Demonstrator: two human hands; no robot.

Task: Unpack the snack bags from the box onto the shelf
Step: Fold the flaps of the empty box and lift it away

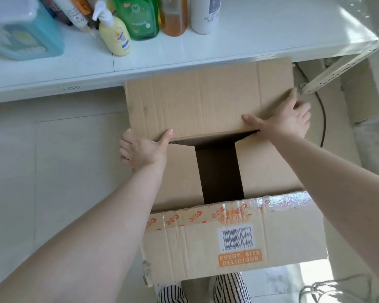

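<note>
A brown cardboard box [232,241] stands on the floor in front of a white shelf [249,44]. Its near flap, with a barcode and orange label, hangs toward me. The far flap [201,99] is lifted against the shelf edge. My left hand [142,149] grips that flap's near left edge, thumb on top. My right hand [289,119] grips its right corner, thumb on top and fingers round the side. Two inner flaps lie flat with a dark gap [219,171] between them. No snack bags are visible.
Several bottles stand at the shelf's left and middle: a yellow lotion bottle [116,38], a green one [138,18], an orange one [173,16], a white one [206,14], and a blue pack [22,33]. A perforated metal shelf post [341,64] runs at the right. A black cable [322,119] lies behind the box.
</note>
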